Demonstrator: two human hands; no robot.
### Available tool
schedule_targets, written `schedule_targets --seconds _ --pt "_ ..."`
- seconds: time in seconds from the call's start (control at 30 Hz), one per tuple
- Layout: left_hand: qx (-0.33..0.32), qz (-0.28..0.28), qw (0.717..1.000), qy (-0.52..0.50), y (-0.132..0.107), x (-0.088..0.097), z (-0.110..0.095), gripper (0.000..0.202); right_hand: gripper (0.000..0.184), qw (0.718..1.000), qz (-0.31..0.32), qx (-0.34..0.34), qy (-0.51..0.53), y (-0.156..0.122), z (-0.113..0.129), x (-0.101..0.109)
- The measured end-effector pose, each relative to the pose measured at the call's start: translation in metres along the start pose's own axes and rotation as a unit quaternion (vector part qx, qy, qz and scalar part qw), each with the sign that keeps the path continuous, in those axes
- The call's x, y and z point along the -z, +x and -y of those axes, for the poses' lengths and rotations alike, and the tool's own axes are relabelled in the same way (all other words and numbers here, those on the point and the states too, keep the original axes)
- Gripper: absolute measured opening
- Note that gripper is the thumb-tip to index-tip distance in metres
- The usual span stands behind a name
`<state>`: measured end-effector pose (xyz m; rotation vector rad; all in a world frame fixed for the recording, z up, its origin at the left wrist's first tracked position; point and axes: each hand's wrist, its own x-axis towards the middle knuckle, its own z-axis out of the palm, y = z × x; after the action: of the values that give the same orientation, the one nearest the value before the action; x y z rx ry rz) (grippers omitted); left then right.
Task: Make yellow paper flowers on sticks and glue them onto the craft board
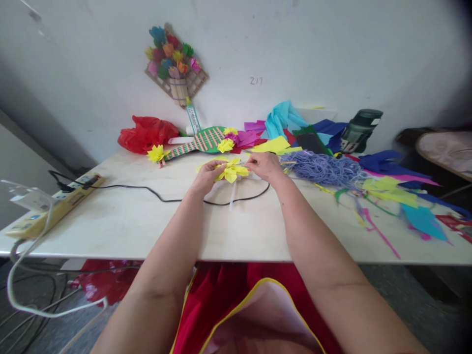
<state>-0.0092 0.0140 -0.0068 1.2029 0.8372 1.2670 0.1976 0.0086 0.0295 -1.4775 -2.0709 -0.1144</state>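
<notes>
A yellow paper flower [233,171] on a white stick [232,197] is held over the white table [147,221]. My left hand [208,175] is closed on the flower's left side, fingers pinched at the petals. My right hand [264,165] is closed at the flower's right side, pinching something thin that I cannot make out. A pile of purple string [324,169] lies just right of my right hand.
A black cable [162,198] runs from a yellow power strip [55,209] at the left edge to under my hands. Behind are a green woven paddle with paper flowers [206,140], a red bag [147,132], coloured paper sheets [283,125], a dark bottle [359,130] and paper scraps [401,201] at right.
</notes>
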Motion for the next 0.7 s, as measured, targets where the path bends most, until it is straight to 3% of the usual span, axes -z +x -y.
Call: schedule_targets --seconds 0.7 --pt "0.022 0.011 1.0 -0.009 -0.0024 -0.0032 -0.0017 0.036 0.015 1.0 0.01 0.004 0.014 -0.0003 -0.0004 0.0022"
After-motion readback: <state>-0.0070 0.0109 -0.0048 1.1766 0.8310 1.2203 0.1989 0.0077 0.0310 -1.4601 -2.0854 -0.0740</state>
